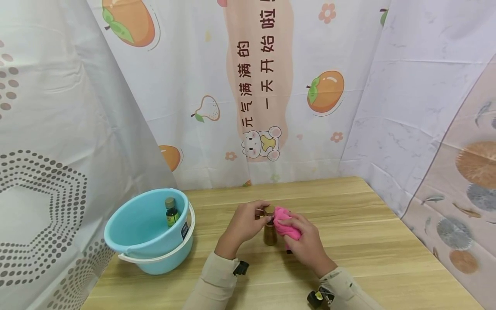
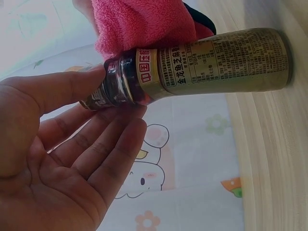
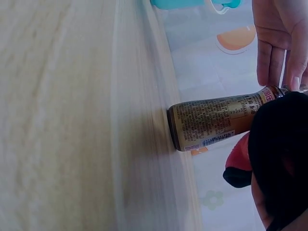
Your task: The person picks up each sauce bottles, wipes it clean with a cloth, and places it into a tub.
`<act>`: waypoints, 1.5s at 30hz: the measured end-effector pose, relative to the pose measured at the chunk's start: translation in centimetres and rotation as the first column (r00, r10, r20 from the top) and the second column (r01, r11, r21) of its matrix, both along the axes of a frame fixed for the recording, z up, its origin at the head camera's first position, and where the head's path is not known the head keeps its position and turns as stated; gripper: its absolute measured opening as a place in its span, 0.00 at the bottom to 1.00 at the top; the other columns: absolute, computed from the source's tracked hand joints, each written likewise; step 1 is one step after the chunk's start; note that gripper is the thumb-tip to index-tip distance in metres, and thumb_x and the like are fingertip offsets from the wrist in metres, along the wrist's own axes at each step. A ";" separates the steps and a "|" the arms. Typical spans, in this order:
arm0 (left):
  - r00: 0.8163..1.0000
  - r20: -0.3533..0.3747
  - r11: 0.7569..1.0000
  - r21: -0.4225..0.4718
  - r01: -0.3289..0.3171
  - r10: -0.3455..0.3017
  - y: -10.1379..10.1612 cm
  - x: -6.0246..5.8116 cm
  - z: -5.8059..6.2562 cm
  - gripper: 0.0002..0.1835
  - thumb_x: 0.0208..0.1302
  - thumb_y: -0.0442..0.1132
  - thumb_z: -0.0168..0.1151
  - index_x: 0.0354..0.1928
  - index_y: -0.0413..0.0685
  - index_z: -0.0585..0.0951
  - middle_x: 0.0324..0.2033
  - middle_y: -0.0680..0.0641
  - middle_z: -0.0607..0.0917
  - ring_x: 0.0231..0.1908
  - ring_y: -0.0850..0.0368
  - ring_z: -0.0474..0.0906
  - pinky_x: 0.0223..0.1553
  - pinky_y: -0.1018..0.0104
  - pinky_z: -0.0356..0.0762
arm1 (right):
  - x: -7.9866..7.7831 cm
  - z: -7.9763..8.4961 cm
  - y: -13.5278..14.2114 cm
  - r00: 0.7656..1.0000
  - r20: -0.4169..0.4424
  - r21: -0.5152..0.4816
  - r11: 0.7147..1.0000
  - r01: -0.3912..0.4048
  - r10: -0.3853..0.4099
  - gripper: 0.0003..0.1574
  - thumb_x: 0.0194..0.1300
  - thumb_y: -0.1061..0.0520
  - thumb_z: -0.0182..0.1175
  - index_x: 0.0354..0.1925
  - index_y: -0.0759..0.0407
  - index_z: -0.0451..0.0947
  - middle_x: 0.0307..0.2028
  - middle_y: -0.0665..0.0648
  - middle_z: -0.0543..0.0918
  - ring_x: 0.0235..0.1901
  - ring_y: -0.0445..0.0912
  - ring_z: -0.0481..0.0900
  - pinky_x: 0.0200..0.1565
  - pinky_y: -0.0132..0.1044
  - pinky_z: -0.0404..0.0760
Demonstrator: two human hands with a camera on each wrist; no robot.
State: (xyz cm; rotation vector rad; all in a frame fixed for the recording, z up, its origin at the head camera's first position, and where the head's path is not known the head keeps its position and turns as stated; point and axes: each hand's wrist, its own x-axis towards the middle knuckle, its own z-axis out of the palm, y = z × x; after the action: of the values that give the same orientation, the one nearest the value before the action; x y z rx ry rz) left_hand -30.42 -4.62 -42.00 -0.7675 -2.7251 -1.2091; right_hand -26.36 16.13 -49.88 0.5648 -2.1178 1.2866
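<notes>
A gold-labelled sesame oil bottle (image 1: pixel 270 237) stands upright on the table in front of me. In the left wrist view its neck is between the thumb and fingers of my left hand (image 2: pixel 72 139), which pinches it just below the cap; the bottle's body (image 2: pixel 231 62) is uncovered. My right hand (image 1: pixel 310 245) grips a bunched pink cloth (image 1: pixel 286 226) against the bottle's right side, near the neck. Dark trim edges the cloth. The right wrist view shows the bottle (image 3: pixel 211 122) with its base on the table, while dark fabric (image 3: pixel 284 134) hides most of my right hand.
At the left of the table is a light-blue bucket (image 1: pixel 135 206) with a white handle (image 1: pixel 159 257). A small dark bottle (image 1: pixel 171 213) with a brown cap stands inside it. A printed curtain (image 1: pixel 209 150) hangs behind the wooden table (image 1: pixel 368 241), and more cloth hangs at both sides.
</notes>
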 end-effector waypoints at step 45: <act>0.990 -0.111 0.996 0.026 -0.082 0.084 0.2 0.3 -0.1 0.13 0.61 0.44 0.78 0.44 0.51 0.86 0.41 0.52 0.91 0.38 0.63 0.90 0.38 0.73 0.86 | 0.3 -0.1 -0.3 0.994 -0.104 -0.012 1.000 0.021 -0.023 0.31 0.55 0.65 0.78 0.57 0.47 0.88 0.65 0.61 0.79 0.59 0.52 0.80 0.53 0.19 0.80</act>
State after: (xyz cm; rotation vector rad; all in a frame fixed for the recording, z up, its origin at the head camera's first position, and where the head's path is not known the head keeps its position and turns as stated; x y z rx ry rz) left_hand -30.15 -4.40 -42.12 -0.6900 -2.6222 -1.1405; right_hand -26.02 15.81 -49.97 0.5894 -2.0247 1.2295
